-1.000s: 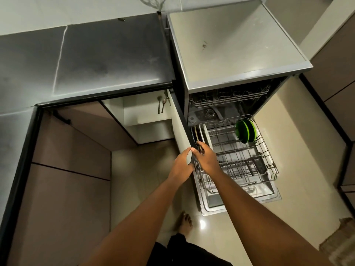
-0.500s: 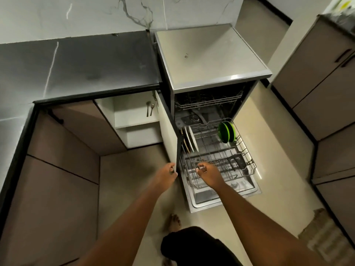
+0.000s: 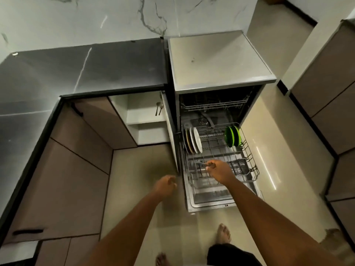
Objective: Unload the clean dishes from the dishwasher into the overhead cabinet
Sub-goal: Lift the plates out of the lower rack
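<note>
Both arms are bare from the bottom edge of the head view to the wrists, with no sleeve, watch, band or bracelet on either. The left hand and the right hand are ungloved, and no ring can be made out, though both are motion-blurred. A dark, near-black garment covers one leg low in the view; its cut cannot be told. Both feet are bare: the right foot shows its toes, the left foot is partly cut off by the frame edge.
</note>
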Available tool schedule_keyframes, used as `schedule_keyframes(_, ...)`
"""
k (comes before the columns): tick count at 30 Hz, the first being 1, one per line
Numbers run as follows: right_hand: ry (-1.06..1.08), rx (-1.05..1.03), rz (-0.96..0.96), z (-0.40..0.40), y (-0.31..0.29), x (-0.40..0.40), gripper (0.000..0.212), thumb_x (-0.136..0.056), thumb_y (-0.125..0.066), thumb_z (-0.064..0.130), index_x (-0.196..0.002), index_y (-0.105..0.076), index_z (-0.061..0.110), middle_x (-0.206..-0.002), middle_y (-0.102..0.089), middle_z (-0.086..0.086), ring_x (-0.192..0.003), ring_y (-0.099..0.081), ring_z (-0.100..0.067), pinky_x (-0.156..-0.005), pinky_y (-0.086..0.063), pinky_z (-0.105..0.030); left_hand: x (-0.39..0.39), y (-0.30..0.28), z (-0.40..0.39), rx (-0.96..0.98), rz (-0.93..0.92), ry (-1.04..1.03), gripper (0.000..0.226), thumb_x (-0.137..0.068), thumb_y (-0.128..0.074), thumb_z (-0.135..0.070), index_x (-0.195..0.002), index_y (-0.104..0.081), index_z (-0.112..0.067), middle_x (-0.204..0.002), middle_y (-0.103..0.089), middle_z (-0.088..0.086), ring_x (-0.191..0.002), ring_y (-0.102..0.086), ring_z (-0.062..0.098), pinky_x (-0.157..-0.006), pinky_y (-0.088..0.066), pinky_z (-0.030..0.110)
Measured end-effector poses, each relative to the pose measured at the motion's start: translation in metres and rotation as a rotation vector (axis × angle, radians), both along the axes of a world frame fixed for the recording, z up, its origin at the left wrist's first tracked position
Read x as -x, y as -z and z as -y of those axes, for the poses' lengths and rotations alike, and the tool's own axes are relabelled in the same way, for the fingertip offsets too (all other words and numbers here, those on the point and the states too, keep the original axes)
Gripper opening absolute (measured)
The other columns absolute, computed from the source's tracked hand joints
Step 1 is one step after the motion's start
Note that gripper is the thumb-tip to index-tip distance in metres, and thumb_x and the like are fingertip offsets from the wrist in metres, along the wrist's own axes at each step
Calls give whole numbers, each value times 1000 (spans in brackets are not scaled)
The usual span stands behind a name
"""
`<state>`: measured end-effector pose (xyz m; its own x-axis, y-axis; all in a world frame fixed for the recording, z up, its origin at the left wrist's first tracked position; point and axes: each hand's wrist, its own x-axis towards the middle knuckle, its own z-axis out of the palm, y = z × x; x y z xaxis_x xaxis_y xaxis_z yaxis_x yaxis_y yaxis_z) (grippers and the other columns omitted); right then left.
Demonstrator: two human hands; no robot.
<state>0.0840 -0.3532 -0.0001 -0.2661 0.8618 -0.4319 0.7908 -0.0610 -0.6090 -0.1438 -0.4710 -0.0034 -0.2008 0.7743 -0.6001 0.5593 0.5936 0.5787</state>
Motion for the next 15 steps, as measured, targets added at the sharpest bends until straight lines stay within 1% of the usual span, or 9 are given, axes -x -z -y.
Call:
schedule_keyframes(3,-4,9,-1,-20,2,-42,23,-92,-64,25,-113,-69,16,-105,-71,-8,-94,-66,-24,-84,-55,-38,-42,-9,-29,21,-1,9,41,-93,-60,-18,-133,-55,-10,-127,-63,12,-115,-60,23,-96,-46,30)
schedule_keyframes(5,-18,13,6,-34,1,-70,22,-92,-65,24,-110,-69,13,-104,-71,-8,-94,-65,-24,-84,-53,-35,-68,-16,-46,25,-18,29,39,-94,-57,-16,-133,-55,-10,-127,-63,10,-116,-59,22,-92,-43,23)
schedule_keyframes(7,-28,37,9,-46,0,-96,24,-91,-65,24,-112,-69,12,-106,-71,-8,-97,-65,-23,-84,-51,-32,-88,-15,-58,31,-45,73,37,-95,-55,-15,-132,-56,-9,-129,-62,10,-118,-58,22,-85,-38,17)
schedule_keyframes(9,-33,70,34,-56,1,-119,26,-90,-65,25,-112,-70,12,-107,-71,-8,-100,-65,-24,-85,-50,-31,-101,-9,-62,57,-66,117,38,-96,-54,-13,-133,-55,-8,-130,-62,10,-119,-57,22,-80,-34,14)
schedule_keyframes(11,-34,85,58,-66,2,-136,25,-89,-65,26,-110,-72,14,-108,-71,-7,-100,-65,-23,-86,-51,-32,-110,-2,-63,90,-76,140,39,-95,-56,-13,-134,-55,-7,-129,-61,12,-119,-57,22,-80,-34,15)
schedule_keyframes(15,-42,111,50,-84,0,-142,20,-91,-63,24,-106,-71,13,-106,-70,-7,-92,-60,-17,-77,-42,-26,-109,-3,-76,74,-99,174,37,-94,-56,-15,-132,-56,-10,-129,-61,9,-118,-56,21,-84,-36,18)
